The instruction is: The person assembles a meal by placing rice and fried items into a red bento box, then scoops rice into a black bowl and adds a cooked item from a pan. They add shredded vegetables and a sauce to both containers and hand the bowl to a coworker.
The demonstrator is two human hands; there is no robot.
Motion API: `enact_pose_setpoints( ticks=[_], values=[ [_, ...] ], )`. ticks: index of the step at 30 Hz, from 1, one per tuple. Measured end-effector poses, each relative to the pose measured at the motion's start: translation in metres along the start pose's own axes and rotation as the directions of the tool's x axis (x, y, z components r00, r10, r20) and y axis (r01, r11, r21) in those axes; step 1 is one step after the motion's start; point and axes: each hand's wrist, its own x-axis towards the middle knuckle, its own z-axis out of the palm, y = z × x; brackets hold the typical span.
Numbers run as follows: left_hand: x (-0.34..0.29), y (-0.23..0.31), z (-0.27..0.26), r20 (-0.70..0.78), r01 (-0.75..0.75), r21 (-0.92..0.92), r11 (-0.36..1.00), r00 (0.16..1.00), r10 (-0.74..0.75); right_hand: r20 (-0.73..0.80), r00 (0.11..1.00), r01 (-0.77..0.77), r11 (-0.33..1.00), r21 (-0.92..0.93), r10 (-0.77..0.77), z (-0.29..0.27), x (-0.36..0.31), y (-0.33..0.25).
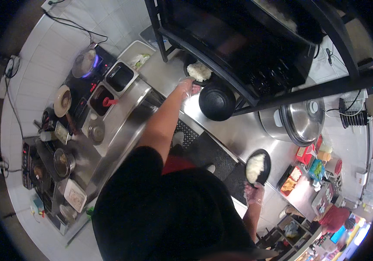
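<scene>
Two black plates, each bearing a mound of white rice. Item one, the right-hand plate (263,175): oval, at the edge of the steel counter (243,132), its rice (254,168) spread lengthwise. The right hand (254,194), in a thin clear glove, pinched this plate by its lower rim. Item two, the far plate (188,63): on the same counter, partly beneath a black metal rack (186,48), carrying a second rice mound (199,71). The left hand (188,87), likewise gloved, was stretched out to its near rim, fingers bent; whether they gripped it could not be told. One stack of black dishes (217,102), just beside the left hand. One large lidded steel pot (301,124), farther right. One red-rimmed tray (291,180) of orange and white food, near the right-hand plate. Across the aisle, at left: one frying pan (84,63) beside a blue-violet glow; two rectangular steel containers (121,77), one with a red-handled utensil (109,102); one white tub (130,53) holding greens. One co-worker in red (335,219), lower right, well apart.
</scene>
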Motion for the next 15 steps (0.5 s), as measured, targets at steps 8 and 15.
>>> enact_pose_setpoints(
  ticks=[8,15],
  values=[
    [-0.063,-0.028,-0.128,0.351,-0.633,0.738,0.233,0.655,0.669,0.376,0.918,0.334,0.762,-0.555,-0.128,0.267,-0.027,0.038],
    [-0.195,-0.091,-0.265,-0.053,-0.297,0.755,0.585,0.861,0.505,0.773,0.617,0.786,0.068,-0.615,-0.147,0.462,0.067,0.067]
  ],
)
